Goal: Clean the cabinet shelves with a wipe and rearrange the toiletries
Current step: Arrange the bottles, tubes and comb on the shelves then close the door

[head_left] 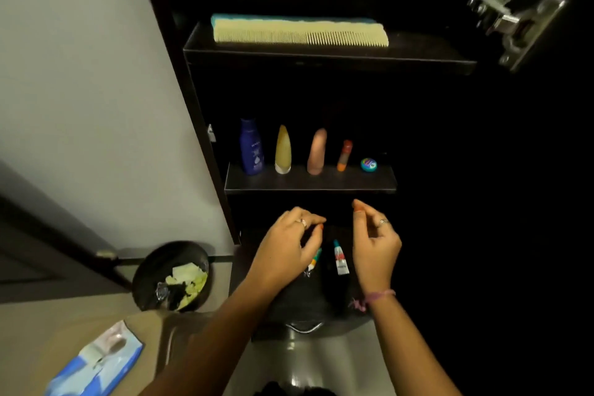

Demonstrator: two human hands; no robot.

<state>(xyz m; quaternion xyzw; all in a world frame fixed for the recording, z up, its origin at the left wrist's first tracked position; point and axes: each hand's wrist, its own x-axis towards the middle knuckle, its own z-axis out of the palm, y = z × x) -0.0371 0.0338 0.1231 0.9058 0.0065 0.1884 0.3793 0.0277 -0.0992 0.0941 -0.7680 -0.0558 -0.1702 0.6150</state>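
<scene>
A: Hands?
B: Left hand (291,246) and right hand (374,249) both low in front of the cabinet, apart from each other, fingers loosely curled, neither gripping anything I can see.

A: What's between them?
B: White tube (340,258) on the dark bottom shelf, long axis roughly front-to-back, teal cap pointing away from the person. A second small tube (314,262) just left of it, tilted, partly under the left fingers; contact unclear.

A: Middle shelf (308,182)?
B: Five items in a row, all upright: blue bottle (252,147), yellow tube (283,150), beige tube (316,152), orange stick (345,155), small round tin (368,164) at the right end.

A: Top?
B: Pale comb (300,31) lying flat on the top shelf (328,56), long axis left-right, teeth toward the front.

A: Wipes?
B: Blue pack (96,360) on the counter, lower left. Black bin (172,276) on the floor, paper inside.
</scene>
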